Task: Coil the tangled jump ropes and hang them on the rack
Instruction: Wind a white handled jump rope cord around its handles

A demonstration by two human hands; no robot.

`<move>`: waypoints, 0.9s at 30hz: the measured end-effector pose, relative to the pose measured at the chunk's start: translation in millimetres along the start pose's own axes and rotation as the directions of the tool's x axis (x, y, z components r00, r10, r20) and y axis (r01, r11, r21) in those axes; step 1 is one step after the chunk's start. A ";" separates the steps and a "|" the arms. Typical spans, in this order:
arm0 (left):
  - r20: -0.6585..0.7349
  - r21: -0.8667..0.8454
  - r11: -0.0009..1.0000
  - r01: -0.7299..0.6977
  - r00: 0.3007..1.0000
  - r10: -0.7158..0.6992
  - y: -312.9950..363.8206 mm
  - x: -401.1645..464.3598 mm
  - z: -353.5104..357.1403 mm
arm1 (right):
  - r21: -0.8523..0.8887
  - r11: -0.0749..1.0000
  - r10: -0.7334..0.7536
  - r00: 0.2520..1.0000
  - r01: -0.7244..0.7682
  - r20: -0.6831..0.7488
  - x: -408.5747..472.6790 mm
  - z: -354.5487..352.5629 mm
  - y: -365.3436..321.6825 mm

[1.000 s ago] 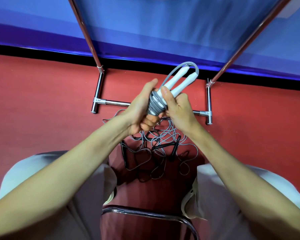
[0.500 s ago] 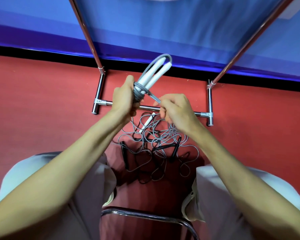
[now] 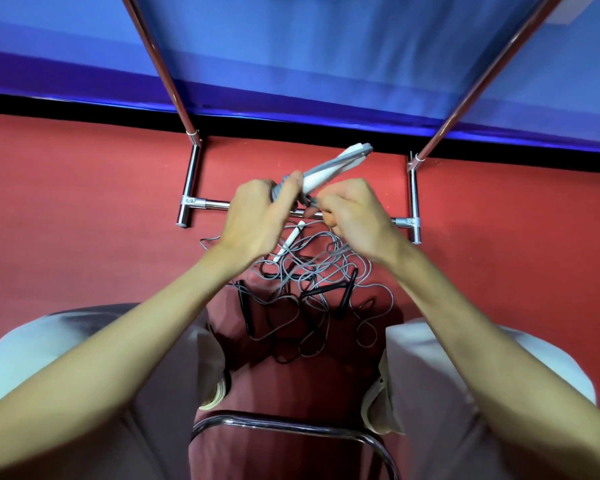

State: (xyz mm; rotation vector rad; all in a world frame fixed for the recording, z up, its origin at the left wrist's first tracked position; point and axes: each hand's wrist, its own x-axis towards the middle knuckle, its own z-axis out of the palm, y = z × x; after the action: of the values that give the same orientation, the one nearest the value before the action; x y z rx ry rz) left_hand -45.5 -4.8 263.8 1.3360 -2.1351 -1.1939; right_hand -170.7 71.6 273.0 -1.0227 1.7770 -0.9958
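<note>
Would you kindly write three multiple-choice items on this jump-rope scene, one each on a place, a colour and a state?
1. Where does the tangled rope pile lie?
A. on the red floor between the knees
B. hung on the rack
C. on a table

2. What colour are the handles of the bundle in the hands?
A. black
B. white
C. green

3. What is the left hand doing?
A. lying open on a knee
B. gripping the bundle
C. holding the rack's bar

Key: 1 A, the pile rests on the floor before the rack base; 2 B, pale handles stick out; 3 B, fingers close round it while the right hand pinches the cord.
</note>
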 end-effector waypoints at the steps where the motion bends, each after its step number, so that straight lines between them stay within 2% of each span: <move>1: -0.002 0.097 0.995 -0.039 0.999 0.039 -0.7 -3.2 2.4 | 0.024 0.999 0.022 1.000 -0.022 0.014 -0.8 2.5 2.6; 5: -0.046 0.332 0.942 -0.056 0.996 0.076 -8.0 -6.5 9.6 | 0.099 0.987 0.125 0.991 -0.129 0.044 -7.8 23.5 9.7; 9: -0.045 0.381 0.924 -0.037 0.997 0.058 -16.3 -3.8 10.1 | 0.170 0.975 0.123 0.987 -0.140 0.104 -13.0 23.8 7.3; 11: -0.021 0.424 0.902 -0.082 0.995 0.101 -17.0 -8.6 10.0 | 0.282 0.933 0.163 0.962 -0.223 0.220 -13.2 12.6 1.3; 13: 0.045 0.469 0.863 -0.191 0.980 0.192 -19.9 -15.0 11.6 | 0.301 0.894 0.230 0.917 -0.331 0.325 -13.4 3.5 -1.1; 14: 0.089 0.466 0.849 -0.249 0.968 0.234 -20.6 -18.7 12.5 | 0.298 0.879 0.272 0.904 -0.373 0.329 -14.2 1.1 -1.3; 16: 0.158 0.424 0.847 -0.321 0.947 0.280 -22.8 -23.5 15.4 | 0.330 0.849 0.338 0.904 -0.413 0.263 -14.9 0.2 -0.6; 18: 0.187 0.373 0.865 -0.335 0.941 0.283 -23.3 -23.4 16.6 | 0.335 0.852 0.362 0.915 -0.402 0.178 -13.3 1.7 2.2; 20: 0.168 0.376 0.859 -0.349 0.937 0.307 -19.4 -21.9 12.7 | 0.364 0.853 0.362 0.926 -0.374 0.105 -10.2 5.2 7.2; 22: 0.137 0.428 0.813 -0.395 0.917 0.374 -15.9 -16.9 8.9 | 0.471 0.814 0.364 0.930 -0.341 0.045 -7.3 9.4 10.5; 24: 0.070 0.396 0.851 -0.344 0.936 0.345 -7.8 -11.5 2.4 | 0.597 0.745 0.337 0.940 -0.297 0.047 -4.9 12.0 10.8; 26: 0.040 0.260 0.946 -0.194 0.981 0.191 0.5 -8.0 -2.9 | 0.645 0.721 0.271 0.959 -0.255 0.076 -2.7 11.4 7.2; 27: 0.071 0.147 0.984 -0.101 0.993 0.092 4.1 -5.9 -6.1 | 0.633 0.738 0.230 0.969 -0.231 0.085 -1.5 10.2 5.6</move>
State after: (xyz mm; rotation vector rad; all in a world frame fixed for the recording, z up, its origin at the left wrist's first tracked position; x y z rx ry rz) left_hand -40.9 -1.8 271.5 1.2540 -2.3476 -1.0691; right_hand -162.2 72.7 264.9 -0.3525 1.3468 -1.3071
